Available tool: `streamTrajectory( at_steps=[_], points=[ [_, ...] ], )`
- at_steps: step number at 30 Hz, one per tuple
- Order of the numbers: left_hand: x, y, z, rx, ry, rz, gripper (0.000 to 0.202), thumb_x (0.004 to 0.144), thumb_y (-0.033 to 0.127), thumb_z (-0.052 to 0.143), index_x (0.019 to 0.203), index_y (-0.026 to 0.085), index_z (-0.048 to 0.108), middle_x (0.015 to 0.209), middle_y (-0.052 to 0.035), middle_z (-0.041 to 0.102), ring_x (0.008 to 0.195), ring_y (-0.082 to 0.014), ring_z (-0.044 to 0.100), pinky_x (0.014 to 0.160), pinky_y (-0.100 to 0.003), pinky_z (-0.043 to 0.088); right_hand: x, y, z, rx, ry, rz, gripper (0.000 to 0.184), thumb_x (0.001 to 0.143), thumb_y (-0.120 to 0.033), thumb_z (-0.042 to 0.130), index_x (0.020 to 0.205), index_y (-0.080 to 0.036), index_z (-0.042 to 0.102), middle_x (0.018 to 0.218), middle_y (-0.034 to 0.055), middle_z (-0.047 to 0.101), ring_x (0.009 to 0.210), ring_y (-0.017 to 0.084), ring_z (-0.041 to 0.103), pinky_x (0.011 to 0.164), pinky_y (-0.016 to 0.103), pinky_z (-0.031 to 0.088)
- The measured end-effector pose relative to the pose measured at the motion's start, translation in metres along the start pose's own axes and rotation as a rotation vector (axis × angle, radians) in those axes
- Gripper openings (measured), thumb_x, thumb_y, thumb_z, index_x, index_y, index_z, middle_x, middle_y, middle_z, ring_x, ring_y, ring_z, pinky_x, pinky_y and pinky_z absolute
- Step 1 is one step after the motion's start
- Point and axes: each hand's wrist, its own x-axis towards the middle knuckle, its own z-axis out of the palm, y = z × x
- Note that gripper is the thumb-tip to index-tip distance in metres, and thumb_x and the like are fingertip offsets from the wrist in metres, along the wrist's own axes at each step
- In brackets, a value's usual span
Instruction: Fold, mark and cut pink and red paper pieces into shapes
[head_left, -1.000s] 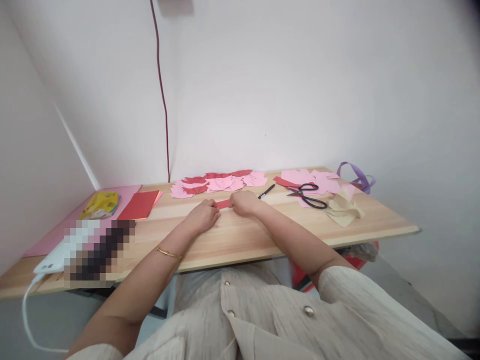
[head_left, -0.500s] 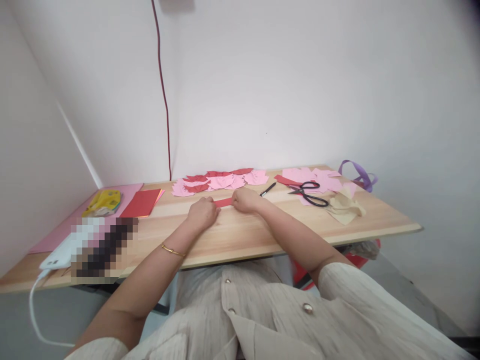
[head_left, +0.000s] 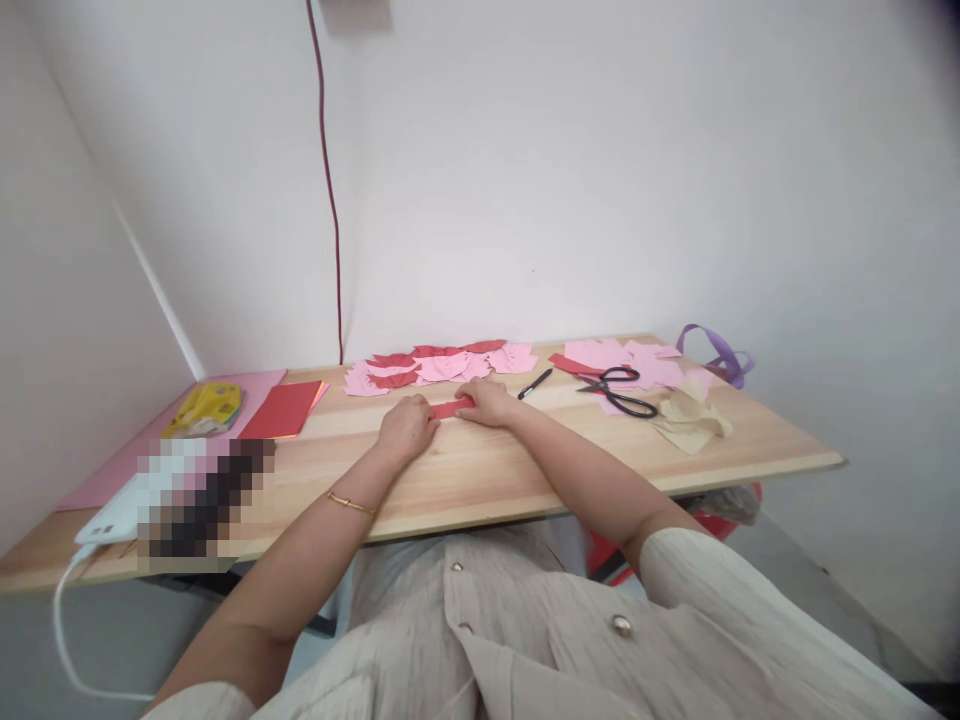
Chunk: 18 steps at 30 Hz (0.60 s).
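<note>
A narrow strip of red paper [head_left: 447, 409] lies on the wooden table between my hands. Its left end is under the curled fingers of my left hand [head_left: 407, 428], which wears a gold bracelet at the wrist. At the other end, my right hand [head_left: 486, 402] grips the paper with thumb and bent fingers. Just beyond them sit pink cut-paper pieces [head_left: 441, 368] and red cut-paper pieces [head_left: 394, 379] in an overlapping row. To the right of my right hand rests a black pen [head_left: 535, 384].
Black-handled scissors [head_left: 630, 404] lie at the right beside pink paper scraps [head_left: 651, 362], a crumpled beige piece [head_left: 690, 418] and a purple ribbon [head_left: 716, 350]. At the left are red paper sheets [head_left: 279, 410], a yellow packet [head_left: 206, 408] and a white device [head_left: 112, 515] with a cable.
My right hand has shifted slightly left along the red strip, and its fingers have loosened from a tighter fist. My left hand stays almost in place.
</note>
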Motion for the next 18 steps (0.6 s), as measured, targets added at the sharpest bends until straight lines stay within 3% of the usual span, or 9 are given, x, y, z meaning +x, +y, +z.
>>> streamTrajectory(
  at_steps=[4,7,10,12,14,16,18],
  points=[
    [0.001,-0.004,0.004,-0.063,0.051,-0.015,0.013,0.080,0.026,0.056,0.072,0.018,0.063,0.094,-0.0101,0.062,0.091,-0.0240,0.056,0.076,-0.033,0.043,-0.001,-0.002,-0.003,0.109,-0.004,0.032,0.028,0.070,-0.038,0.068,0.092,-0.021,0.067,0.102,0.0076,0.065,0.098,0.024,0.056,0.079,0.033,0.040],
    [0.003,-0.010,0.008,-0.161,0.167,-0.055,0.005,0.074,0.022,0.061,0.075,0.019,0.058,0.091,-0.0085,0.060,0.091,-0.0238,0.056,0.077,-0.034,0.043,0.000,0.002,-0.001,0.291,0.037,0.022,0.019,0.069,-0.034,0.067,0.080,-0.018,0.065,0.083,0.0035,0.065,0.081,0.018,0.057,0.069,0.026,0.040],
    [0.006,-0.015,0.011,-0.387,0.327,-0.195,0.021,0.069,0.022,0.067,0.086,0.019,0.055,0.092,-0.0064,0.058,0.086,-0.0212,0.056,0.078,-0.035,0.045,0.003,0.006,0.003,0.522,0.130,0.023,0.020,0.070,-0.035,0.064,0.075,-0.016,0.062,0.073,0.0006,0.062,0.070,0.014,0.054,0.061,0.023,0.039],
    [0.008,-0.015,0.012,-0.675,0.364,-0.334,0.033,0.065,0.023,0.072,0.092,0.018,0.053,0.091,-0.0046,0.058,0.080,-0.0177,0.057,0.076,-0.035,0.047,0.005,0.007,0.004,0.655,0.173,0.018,0.024,0.070,-0.039,0.064,0.075,-0.016,0.062,0.072,-0.0003,0.061,0.067,0.013,0.053,0.059,0.023,0.038],
    [0.009,-0.011,0.012,-1.079,0.266,-0.426,0.037,0.062,0.021,0.075,0.093,0.018,0.054,0.089,-0.0032,0.059,0.074,-0.0143,0.058,0.073,-0.033,0.050,0.005,0.007,0.003,0.741,0.181,-0.007,0.027,0.070,-0.041,0.065,0.078,-0.016,0.063,0.074,-0.0006,0.062,0.067,0.012,0.054,0.060,0.023,0.039],
    [0.009,-0.006,0.008,-1.487,0.065,-0.440,0.034,0.063,0.018,0.075,0.091,0.017,0.057,0.085,-0.0033,0.061,0.070,-0.0123,0.060,0.071,-0.032,0.053,0.005,0.006,0.002,0.776,0.166,-0.050,0.029,0.069,-0.041,0.066,0.082,-0.016,0.064,0.077,-0.0006,0.063,0.070,0.013,0.055,0.064,0.023,0.041],
    [0.010,0.000,0.002,-1.727,-0.049,-0.473,0.025,0.065,0.013,0.074,0.084,0.015,0.059,0.078,-0.0032,0.063,0.064,-0.0101,0.059,0.069,-0.029,0.054,0.005,0.005,0.000,0.787,0.150,-0.092,0.030,0.069,-0.041,0.068,0.084,-0.016,0.064,0.080,-0.0003,0.064,0.074,0.013,0.056,0.068,0.024,0.042]
  ],
)
